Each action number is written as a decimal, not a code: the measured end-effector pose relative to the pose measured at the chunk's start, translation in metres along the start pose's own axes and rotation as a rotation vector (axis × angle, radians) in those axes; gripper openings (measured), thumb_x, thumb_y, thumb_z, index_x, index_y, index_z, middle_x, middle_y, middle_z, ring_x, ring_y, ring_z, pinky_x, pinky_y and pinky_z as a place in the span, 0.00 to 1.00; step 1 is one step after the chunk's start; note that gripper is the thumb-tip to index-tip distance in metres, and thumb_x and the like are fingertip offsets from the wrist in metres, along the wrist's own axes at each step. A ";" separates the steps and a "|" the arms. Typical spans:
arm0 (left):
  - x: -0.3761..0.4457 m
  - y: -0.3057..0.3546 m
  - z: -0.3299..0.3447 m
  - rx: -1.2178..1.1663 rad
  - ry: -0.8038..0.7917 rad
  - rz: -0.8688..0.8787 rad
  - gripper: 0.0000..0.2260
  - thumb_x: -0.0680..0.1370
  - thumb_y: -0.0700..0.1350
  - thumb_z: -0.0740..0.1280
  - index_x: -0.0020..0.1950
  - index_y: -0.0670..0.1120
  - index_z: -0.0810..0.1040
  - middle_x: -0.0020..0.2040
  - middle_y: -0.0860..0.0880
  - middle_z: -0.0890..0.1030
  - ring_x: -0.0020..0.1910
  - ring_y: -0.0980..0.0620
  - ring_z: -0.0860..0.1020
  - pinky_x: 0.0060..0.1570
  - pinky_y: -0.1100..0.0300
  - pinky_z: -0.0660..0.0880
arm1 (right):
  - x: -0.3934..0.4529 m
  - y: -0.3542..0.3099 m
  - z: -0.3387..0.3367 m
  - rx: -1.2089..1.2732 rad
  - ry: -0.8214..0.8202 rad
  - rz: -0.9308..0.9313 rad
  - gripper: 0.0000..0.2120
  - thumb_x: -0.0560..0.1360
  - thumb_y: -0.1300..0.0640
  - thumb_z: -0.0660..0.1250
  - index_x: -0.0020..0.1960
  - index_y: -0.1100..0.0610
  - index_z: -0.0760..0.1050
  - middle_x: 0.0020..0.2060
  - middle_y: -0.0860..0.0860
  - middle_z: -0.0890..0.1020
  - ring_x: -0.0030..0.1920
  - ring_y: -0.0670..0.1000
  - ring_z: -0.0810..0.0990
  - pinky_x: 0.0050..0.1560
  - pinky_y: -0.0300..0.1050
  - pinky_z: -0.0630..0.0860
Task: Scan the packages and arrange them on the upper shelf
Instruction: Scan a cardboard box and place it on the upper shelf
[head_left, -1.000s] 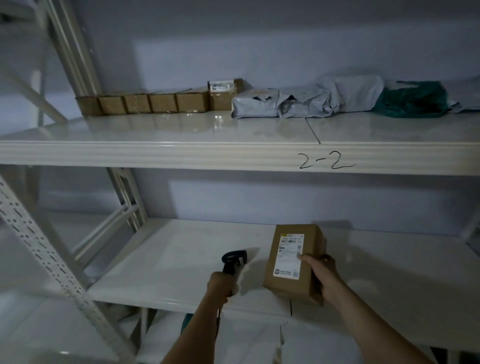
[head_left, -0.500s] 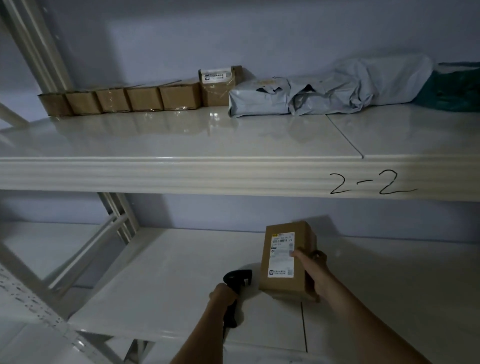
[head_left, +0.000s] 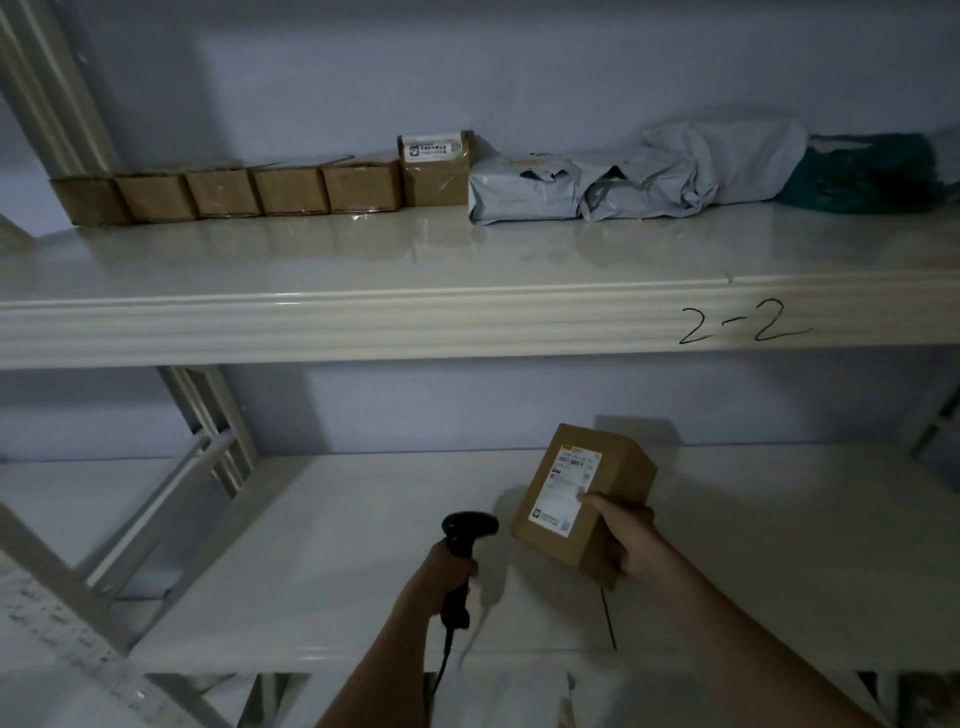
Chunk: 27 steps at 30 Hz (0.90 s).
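Note:
My right hand grips a brown cardboard box with a white label facing me, held tilted above the lower shelf. My left hand grips a black handheld barcode scanner, its head pointing toward the box from the left. On the upper shelf, marked "2-2", a row of several small brown boxes stands along the back wall, ending with a taller labelled box.
Grey plastic mailer bags and a green bag lie at the back right of the upper shelf. White steel uprights and diagonal braces stand at the left. The scanner's cable hangs down below my left hand.
The view has shifted a little. My right hand has tilted the box so its top leans right. The scanner has come slightly closer to the box.

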<state>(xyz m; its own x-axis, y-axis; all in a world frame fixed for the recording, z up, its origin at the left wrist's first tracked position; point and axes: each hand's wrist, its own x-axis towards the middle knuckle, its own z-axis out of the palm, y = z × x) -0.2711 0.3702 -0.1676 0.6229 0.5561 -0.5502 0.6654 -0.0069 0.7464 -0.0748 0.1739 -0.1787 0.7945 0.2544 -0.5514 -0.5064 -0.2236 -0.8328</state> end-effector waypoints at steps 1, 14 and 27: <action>-0.007 -0.001 -0.006 -0.051 -0.001 0.012 0.14 0.74 0.31 0.66 0.59 0.38 0.74 0.41 0.40 0.78 0.35 0.43 0.77 0.40 0.52 0.78 | 0.005 0.009 0.000 -0.001 0.008 -0.016 0.66 0.37 0.36 0.85 0.70 0.52 0.64 0.60 0.55 0.79 0.56 0.59 0.81 0.55 0.65 0.80; -0.106 0.033 -0.041 -0.288 0.078 0.267 0.10 0.73 0.49 0.70 0.44 0.42 0.79 0.29 0.47 0.75 0.26 0.50 0.71 0.27 0.61 0.68 | -0.137 0.009 0.035 -0.131 0.155 -0.267 0.53 0.58 0.49 0.85 0.73 0.56 0.57 0.67 0.57 0.69 0.63 0.60 0.75 0.58 0.58 0.78; -0.139 0.063 -0.036 -0.140 0.214 0.361 0.10 0.70 0.49 0.68 0.41 0.42 0.79 0.30 0.47 0.77 0.26 0.49 0.73 0.28 0.60 0.71 | -0.150 0.001 0.032 -0.051 0.179 -0.440 0.52 0.59 0.54 0.85 0.72 0.58 0.57 0.67 0.57 0.66 0.61 0.57 0.75 0.60 0.54 0.77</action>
<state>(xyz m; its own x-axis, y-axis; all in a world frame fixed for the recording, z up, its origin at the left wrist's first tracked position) -0.3310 0.3224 -0.0307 0.6960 0.6985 -0.1663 0.3495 -0.1273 0.9282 -0.2049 0.1654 -0.0981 0.9773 0.1700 -0.1265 -0.0958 -0.1782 -0.9793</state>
